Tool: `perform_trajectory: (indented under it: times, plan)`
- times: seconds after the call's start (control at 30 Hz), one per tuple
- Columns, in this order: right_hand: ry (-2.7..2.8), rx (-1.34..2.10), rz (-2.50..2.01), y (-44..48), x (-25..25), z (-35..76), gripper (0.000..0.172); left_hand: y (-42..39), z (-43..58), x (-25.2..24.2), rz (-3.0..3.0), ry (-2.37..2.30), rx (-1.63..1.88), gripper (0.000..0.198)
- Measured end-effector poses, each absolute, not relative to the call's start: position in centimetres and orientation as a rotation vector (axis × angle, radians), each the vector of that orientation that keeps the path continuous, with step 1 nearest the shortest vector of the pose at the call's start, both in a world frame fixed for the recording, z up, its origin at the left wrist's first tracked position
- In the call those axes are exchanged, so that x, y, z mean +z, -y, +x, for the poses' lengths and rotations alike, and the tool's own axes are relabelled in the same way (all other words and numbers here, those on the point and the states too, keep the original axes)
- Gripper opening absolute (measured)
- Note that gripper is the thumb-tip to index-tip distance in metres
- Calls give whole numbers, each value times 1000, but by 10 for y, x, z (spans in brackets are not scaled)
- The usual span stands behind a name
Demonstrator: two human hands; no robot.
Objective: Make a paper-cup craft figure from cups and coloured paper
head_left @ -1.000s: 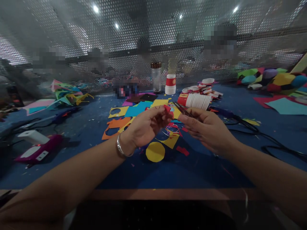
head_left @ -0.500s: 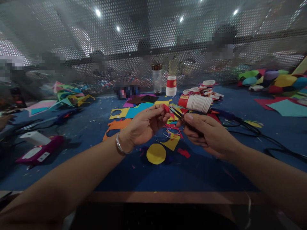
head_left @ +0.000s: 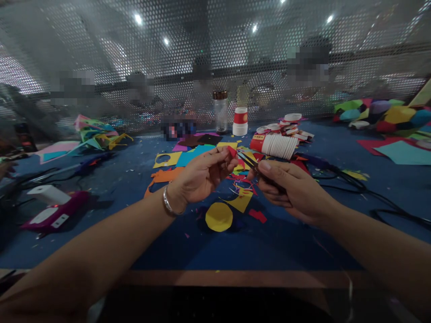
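Between thumb and fingertips, my left hand point(head_left: 205, 175) pinches a small piece of red paper point(head_left: 232, 151). My right hand point(head_left: 286, 186) is closed round a pair of scissors point(head_left: 248, 160), whose blades point left at the red paper. In the dim light I cannot make out whether the blades touch it. Below the hands, a yellow paper circle point(head_left: 218, 217) lies on the blue tabletop. Close to it are a yellow paper offcut point(head_left: 240, 200) and a red scrap point(head_left: 258, 216). Thin paper trimmings point(head_left: 241, 183) are scattered under the scissors.
A stack of paper cups point(head_left: 278, 146) lies sideways behind my right hand; another stack point(head_left: 240, 122) stands beside a glass bottle point(head_left: 220, 112). At left is a purple power strip point(head_left: 60, 209) with a white plug. Black cables point(head_left: 353, 184) run along the right. A perforated screen point(head_left: 188, 58) rises behind.
The scissor blades look closer together than half a second ago. Both hands stay in almost the same place, and the red paper has turned very slightly.
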State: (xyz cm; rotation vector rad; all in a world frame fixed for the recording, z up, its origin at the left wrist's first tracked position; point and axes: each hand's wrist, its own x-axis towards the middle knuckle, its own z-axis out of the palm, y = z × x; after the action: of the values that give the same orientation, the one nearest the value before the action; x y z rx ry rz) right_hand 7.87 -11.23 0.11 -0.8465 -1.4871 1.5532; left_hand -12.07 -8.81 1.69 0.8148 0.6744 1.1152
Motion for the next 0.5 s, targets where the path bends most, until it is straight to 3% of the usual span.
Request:
perform_trajectory:
  times: [0.33,0.5]
  plan:
    - [1410,1594,-829,113,1,77,47,88,-121,15,837,-632,1091,26]
    - [1395,1614,-824,113,0,78,46,89,-120,17,819,-635,1085,36]
